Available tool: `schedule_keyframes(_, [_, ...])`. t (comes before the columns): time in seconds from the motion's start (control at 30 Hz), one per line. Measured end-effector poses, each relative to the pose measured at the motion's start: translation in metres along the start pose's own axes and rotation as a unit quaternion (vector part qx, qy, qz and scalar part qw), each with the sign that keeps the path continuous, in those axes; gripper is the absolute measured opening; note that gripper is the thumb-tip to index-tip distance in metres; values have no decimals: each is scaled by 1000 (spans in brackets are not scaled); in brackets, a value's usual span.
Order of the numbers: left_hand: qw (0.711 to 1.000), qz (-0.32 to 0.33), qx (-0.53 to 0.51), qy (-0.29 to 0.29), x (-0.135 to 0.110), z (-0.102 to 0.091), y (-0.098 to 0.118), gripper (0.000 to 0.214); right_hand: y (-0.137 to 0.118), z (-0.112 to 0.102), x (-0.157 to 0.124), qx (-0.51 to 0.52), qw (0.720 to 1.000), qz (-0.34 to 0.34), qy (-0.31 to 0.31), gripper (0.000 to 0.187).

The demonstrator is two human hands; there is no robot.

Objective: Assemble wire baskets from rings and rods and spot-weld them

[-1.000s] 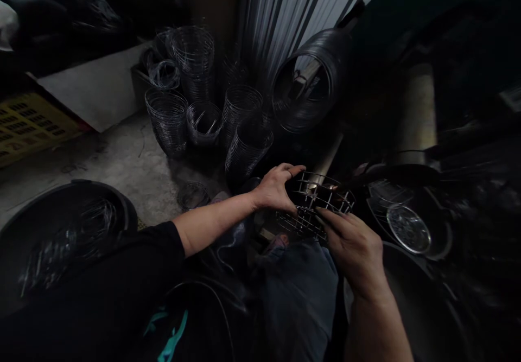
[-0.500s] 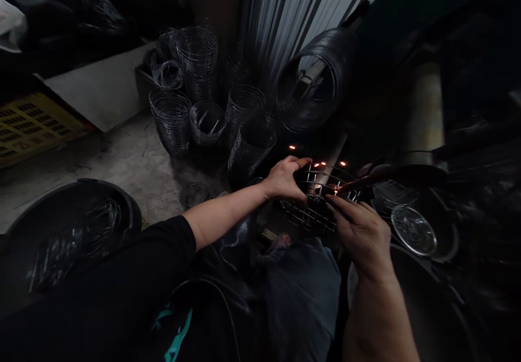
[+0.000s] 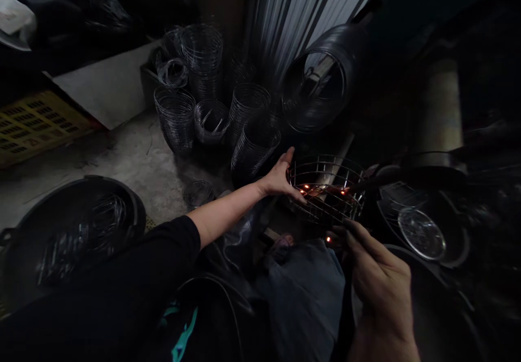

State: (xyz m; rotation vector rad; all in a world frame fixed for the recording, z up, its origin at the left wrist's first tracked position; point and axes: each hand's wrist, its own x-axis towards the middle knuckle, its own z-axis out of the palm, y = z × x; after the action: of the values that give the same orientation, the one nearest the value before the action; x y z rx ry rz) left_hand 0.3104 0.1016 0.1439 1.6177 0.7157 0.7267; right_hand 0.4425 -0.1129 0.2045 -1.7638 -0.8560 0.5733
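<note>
The fingers of my left hand (image 3: 279, 182) are spread wide at the left side of the wire basket (image 3: 325, 205), forefinger raised by the rim, thumb at the near wires; what the hidden fingers do I can't see. The fingers of my right hand (image 3: 376, 264) are bunched, tips just beside the basket's near right edge; whether they pinch a wire is too dark to say. The basket sits ahead of me, beyond my trousers (image 3: 307, 291), with a dark metal arm (image 3: 382, 180) reaching toward its right side.

I count 4 orange sparks (image 3: 306, 186): 3 about the wires, 1 beside my right fingertips. As I judge it, handling this well means steadying the basket from its side and keeping skin off the glowing spots, which are likely hot. I'd draw my thumb back, since 2 glow right by it, and settle my right fingers before turning anything. The lowest spark is near the cloth over my knee, so I'd watch that too.

As for writing, the yellow crate (image 3: 40, 126) bears a faint marking, too dim to read. The turquoise mark (image 3: 185, 335) on the dark cloth forms no letters I can make out.
</note>
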Motion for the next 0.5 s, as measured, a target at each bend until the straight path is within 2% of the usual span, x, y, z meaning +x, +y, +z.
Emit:
schedule_keyframes(0.1, [988,-68,-139,-18,-10,4,-20,125,-4,-2,-8,-14,998,-29,-49,42])
schedule_keyframes(0.2, [983,-74,-165,0,-22,-1,-20,108,-20,-3,-23,-148,971,-148,-117,49])
schedule_keyframes(0.27, [992,-46,-114,20,-35,-9,-9,107,-35,0,-35,-222,932,-231,-169,49])
schedule_keyframes(0.33, [999,-1,-33,14,-53,-19,7,109,-48,5,-44,-236,905,-283,-215,39])
schedule_keyframes(0.4, [998,42,51,-8,-71,-23,23,111,-57,13,-46,-213,898,-290,-252,28])
schedule_keyframes(0.5, [984,82,153,-30,-92,-20,42,110,-58,25,-37,-196,911,-244,-270,26])
